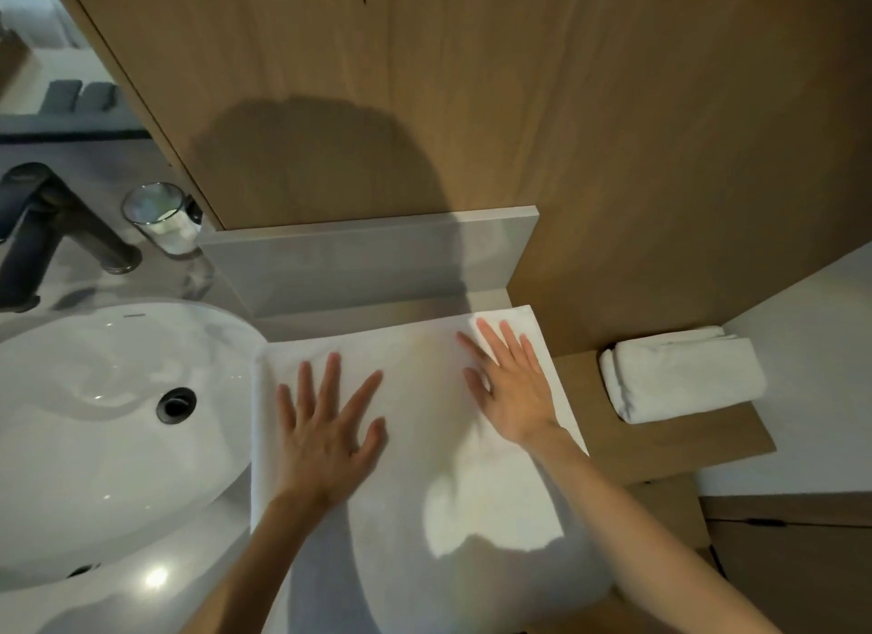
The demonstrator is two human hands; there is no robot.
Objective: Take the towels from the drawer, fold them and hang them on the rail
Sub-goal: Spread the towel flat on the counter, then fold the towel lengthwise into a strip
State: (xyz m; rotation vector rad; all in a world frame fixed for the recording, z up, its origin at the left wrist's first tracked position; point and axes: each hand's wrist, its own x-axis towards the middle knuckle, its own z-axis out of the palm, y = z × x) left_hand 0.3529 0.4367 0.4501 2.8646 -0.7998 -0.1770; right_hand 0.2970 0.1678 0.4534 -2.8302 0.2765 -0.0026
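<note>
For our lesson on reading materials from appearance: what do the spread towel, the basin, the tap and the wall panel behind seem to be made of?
Spread towel: soft white cloth, probably cotton; matte, lying limp and flat.
Basin: glossy white, likely ceramic; sharp light reflections.
Tap: dark metal, apparently matte finish.
Wall panel: wood or wood-look laminate; lengthwise grain shows.

One wide-angle view, worn on the person's head, looks steeply down and a little forward at the table (pixel 358 315) close below. Both forearms enter from the bottom edge, which puts the left hand (pixel 325 426) and right hand (pixel 514 388) near the middle of the frame. The sink (pixel 94 397) fills the left side. The wooden wall (pixel 613 138) rises straight ahead across the top, and a wooden shelf (pixel 660 444) sits toward the right edge. Straight edges bow toward the borders.
</note>
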